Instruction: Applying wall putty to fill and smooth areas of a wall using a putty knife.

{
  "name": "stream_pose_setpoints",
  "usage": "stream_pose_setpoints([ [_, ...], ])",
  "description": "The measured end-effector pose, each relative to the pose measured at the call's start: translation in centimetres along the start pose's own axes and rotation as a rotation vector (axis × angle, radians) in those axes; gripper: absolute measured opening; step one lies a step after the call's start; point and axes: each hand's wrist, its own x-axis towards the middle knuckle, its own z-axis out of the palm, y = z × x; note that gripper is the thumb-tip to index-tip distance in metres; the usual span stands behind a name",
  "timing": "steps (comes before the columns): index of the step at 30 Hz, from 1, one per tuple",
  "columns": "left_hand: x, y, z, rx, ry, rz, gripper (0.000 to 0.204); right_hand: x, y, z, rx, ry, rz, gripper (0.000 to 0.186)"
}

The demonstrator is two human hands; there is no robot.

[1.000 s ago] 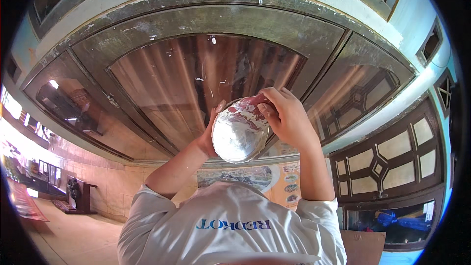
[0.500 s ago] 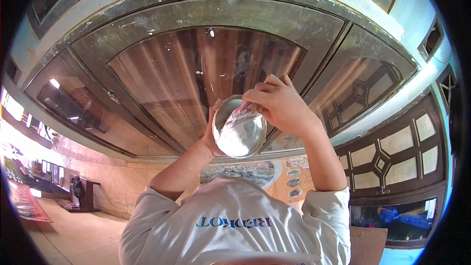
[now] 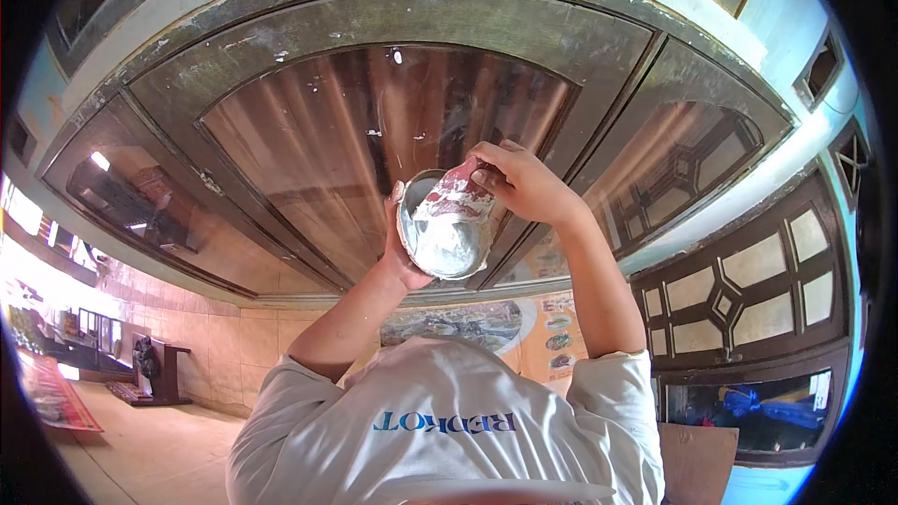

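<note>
My left hand (image 3: 400, 248) grips a round, open-topped container (image 3: 402, 226) by its left side, its mouth tilted toward me. White paste (image 3: 447, 251) lies inside and coats the inner wall. Closed around the upper end of a flat dark red scraper (image 3: 456, 189), my right hand (image 3: 526, 185) pinches it between thumb and fingers. White smears cover much of the scraper's face, and its lower edge dips into the container's mouth, touching the paste.
Ahead stands a brown wooden window frame (image 3: 374, 23) with glass panes and white spots. To the right is a panelled wooden door (image 3: 739, 295) above a glass-fronted opening. A dark wooden stand (image 3: 159, 374) sits on the tiled floor at left.
The scraper has turned so its smeared red face shows more plainly. My right hand has shifted slightly with it, and the container has moved a little left and up.
</note>
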Motion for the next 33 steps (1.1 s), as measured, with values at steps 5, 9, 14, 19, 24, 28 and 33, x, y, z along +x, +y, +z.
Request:
stream_pose_setpoints([
  [5,-0.3,0.3,-0.1,-0.023,0.014,0.051,0.089,0.2,-0.5,-0.1,-0.039,0.009,-0.093,0.025],
  [9,-0.5,0.7,0.0,-0.055,0.010,0.050,0.092,0.5,-1.4,0.3,-0.062,0.008,-0.128,0.026],
  [14,-0.6,0.8,-0.5,-0.121,-0.081,0.045,0.090,0.3,-1.7,0.7,-0.023,0.016,-0.100,0.027],
  [19,-0.4,0.7,-0.7,-0.009,0.059,0.106,0.088,-0.3,-0.2,1.3,0.032,0.012,-0.039,0.022],
  [24,0.2,0.0,-0.9,0.015,0.091,0.191,0.084,-0.7,0.0,2.0,0.174,0.027,0.100,0.013],
  [28,0.6,-0.1,-1.2,0.009,0.114,0.191,0.081,-1.0,0.8,2.2,0.291,0.017,0.195,0.012],
  [33,0.7,-0.2,-0.8,0.022,0.106,0.188,0.082,-1.4,1.4,2.2,0.304,0.022,0.175,0.015],
])
